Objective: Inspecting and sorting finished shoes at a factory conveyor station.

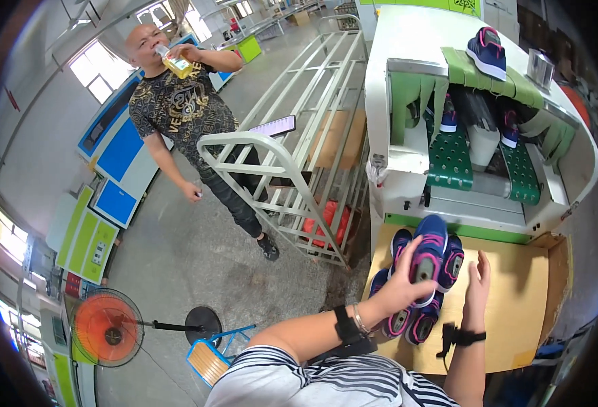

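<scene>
A shoe (430, 243) is gripped by the left hand (402, 285), fingers clamped; the right hand (477, 283) is held nearby, thumb and fingers apart.

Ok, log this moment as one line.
left hand: gripping navy-pink shoe | right hand: open, empty | nearby: other shoes on tan table, green perforated belt

Just in front of me, the shoes (433, 229) are showing matt, woven-looking cloth uppers. Under them, the counter (512, 298) is looking like smooth wooden board with a soft sheen, and rough, dull cardboard (558, 278) is edging it. The machine casing (411, 37) is appearing smooth and fairly glossy; its flaps (402, 108) are hanging as matt cloth, while its perforated belts (448, 168) are shining like plastic. A canister (539, 70) is gleaming like polished metal, the rack (286, 160) is showing smooth painted metal, and the floor (170, 271) is looking like rough concrete.
</scene>
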`<state>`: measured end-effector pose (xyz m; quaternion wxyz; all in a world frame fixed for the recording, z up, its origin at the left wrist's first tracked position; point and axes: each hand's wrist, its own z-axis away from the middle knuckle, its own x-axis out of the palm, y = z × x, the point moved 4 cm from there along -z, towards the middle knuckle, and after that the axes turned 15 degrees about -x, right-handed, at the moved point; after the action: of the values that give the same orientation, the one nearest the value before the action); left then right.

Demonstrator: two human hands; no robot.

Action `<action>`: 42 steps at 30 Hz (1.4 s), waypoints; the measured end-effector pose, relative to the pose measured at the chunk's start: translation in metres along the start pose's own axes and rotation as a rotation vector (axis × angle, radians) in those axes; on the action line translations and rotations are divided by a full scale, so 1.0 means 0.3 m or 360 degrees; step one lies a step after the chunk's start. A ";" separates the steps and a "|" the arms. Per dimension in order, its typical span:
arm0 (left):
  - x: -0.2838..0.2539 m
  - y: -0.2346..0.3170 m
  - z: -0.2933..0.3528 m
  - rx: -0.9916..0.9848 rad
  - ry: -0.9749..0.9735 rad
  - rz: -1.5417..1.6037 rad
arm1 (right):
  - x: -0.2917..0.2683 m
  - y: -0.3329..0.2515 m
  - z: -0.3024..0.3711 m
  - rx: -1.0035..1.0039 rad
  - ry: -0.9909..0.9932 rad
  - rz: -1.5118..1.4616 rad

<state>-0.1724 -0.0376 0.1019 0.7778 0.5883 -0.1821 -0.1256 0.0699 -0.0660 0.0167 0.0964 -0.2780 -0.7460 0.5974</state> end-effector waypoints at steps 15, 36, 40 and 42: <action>0.082 0.301 -0.268 -0.0176 -0.0356 0.0450 | -0.109 0.175 -0.082 0.0416 0.0482 -0.0763; 0.113 0.055 -0.418 0.0764 0.0025 -0.1588 | 0.081 -0.210 -0.526 -0.1079 0.0349 0.0482; -0.013 -0.178 -0.182 0.0420 -0.0132 -0.2123 | 0.160 -0.100 -0.091 -0.0593 -0.0512 0.0584; -0.053 -0.223 -0.114 0.0418 -0.0155 -0.2094 | 0.085 0.027 0.009 -0.0539 -0.0536 0.0867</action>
<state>-0.1706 -0.0198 0.0272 0.4520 0.6601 0.1657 -0.5767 0.0500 -0.0536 0.0037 -0.2378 -0.3764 -0.7384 0.5065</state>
